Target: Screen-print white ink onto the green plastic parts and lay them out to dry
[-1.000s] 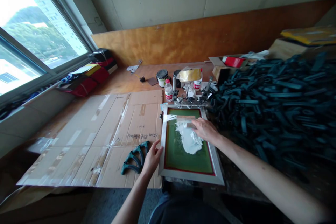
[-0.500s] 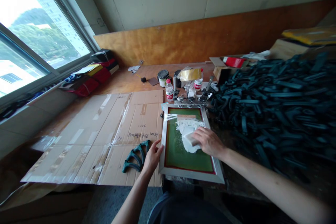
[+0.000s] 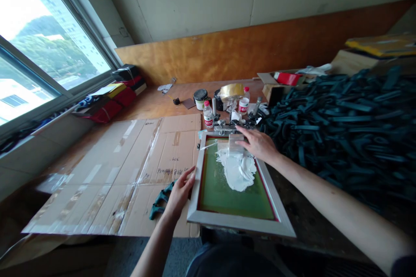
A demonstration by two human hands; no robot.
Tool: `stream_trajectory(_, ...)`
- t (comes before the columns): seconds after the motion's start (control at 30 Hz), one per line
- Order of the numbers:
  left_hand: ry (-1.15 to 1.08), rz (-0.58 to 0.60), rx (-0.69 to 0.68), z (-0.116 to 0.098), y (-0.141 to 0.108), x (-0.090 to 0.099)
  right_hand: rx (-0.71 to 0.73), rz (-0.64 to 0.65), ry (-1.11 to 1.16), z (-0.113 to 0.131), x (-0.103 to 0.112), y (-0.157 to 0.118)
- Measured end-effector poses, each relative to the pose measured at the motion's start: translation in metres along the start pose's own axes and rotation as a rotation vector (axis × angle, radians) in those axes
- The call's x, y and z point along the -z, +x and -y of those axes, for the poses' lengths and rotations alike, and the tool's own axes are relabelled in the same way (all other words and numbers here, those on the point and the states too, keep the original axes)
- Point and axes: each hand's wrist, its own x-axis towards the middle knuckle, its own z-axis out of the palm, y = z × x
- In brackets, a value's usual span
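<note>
A silver-framed silkscreen (image 3: 238, 221) with green mesh (image 3: 234, 201) lies hinged at its far edge, its near end appearing raised. White ink (image 3: 237, 173) is smeared across the mesh's upper middle. My right hand (image 3: 258, 143) grips a white scraper (image 3: 236, 143) at the far end of the mesh, against the ink. My left hand (image 3: 180, 192) holds the frame's left edge. Beside that hand, a dark green moulded plastic piece (image 3: 160, 202) lies partly hidden behind it and the frame.
Metal hinge clamps (image 3: 232, 126) stand beyond the frame, among two plastic bottles (image 3: 208, 116) and an ink tin (image 3: 200, 98). Taped cardboard (image 3: 130, 181) covers the bench to the left. A large heap of dark green plastic pieces (image 3: 344, 130) fills the right side.
My right hand has moved the scraper from the ink's middle to the mesh's far end. The frame's near end now looks raised, and my left hand has shifted onto its edge.
</note>
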Motion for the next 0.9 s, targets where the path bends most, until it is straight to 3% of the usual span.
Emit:
stream_trajectory(0.1, -0.096, -0.03, -0.111, -0.043, 0.003, -0.007, -0.247, -0.11, 0.039, -0.034, 0.006, -0.014)
stream_trajectory(0.2, -0.167, -0.078, -0.337, -0.088, 0.018, -0.022, -0.304, -0.015, 0.049, -0.046, -0.009, -0.052)
stream_trajectory(0.33, -0.217, -0.018, -0.493, -0.139, 0.037, -0.043, -0.129, 0.189, 0.044, -0.013, -0.052, -0.099)
stream_trajectory(0.4, -0.245, -0.061, -0.512, -0.144, 0.039, -0.052, -0.11, 0.269, -0.004, 0.006, -0.066, -0.108)
stream_trajectory(0.47, -0.284, -0.138, -0.475, -0.124, 0.033, -0.061, -0.157, 0.314, -0.03, 0.021, -0.069, -0.109)
stream_trajectory(0.5, -0.28, -0.127, -0.393, -0.105, 0.026, -0.066, -0.19, 0.311, -0.022, 0.029, -0.067, -0.109)
stream_trajectory(0.53, -0.261, -0.083, -0.27, -0.083, 0.019, -0.071, -0.217, 0.276, -0.009, 0.037, -0.065, -0.11)
stream_trajectory(0.6, -0.144, 0.175, 0.111, -0.031, -0.001, -0.081, -0.215, 0.125, 0.018, 0.061, -0.058, -0.115)
stream_trajectory(0.63, -0.138, 0.246, 0.253, -0.007, -0.011, -0.086, -0.172, 0.04, 0.036, 0.075, -0.055, -0.118)
stream_trajectory(0.67, -0.191, 0.268, 0.298, 0.014, -0.02, -0.091, -0.095, -0.027, 0.061, 0.09, -0.052, -0.122)
stream_trajectory(0.73, -0.334, 0.196, 0.317, 0.042, -0.034, -0.096, 0.134, -0.061, 0.14, 0.113, -0.049, -0.128)
stream_trajectory(0.8, -0.422, 0.043, 0.294, 0.055, -0.039, -0.09, 0.296, -0.018, 0.219, 0.113, -0.044, -0.131)
stream_trajectory(0.83, -0.424, -0.039, 0.283, 0.057, -0.039, -0.082, 0.313, -0.004, 0.227, 0.101, -0.041, -0.132)
stream_trajectory(0.9, -0.385, -0.184, 0.244, 0.061, -0.038, -0.057, 0.216, -0.002, 0.15, 0.052, -0.037, -0.134)
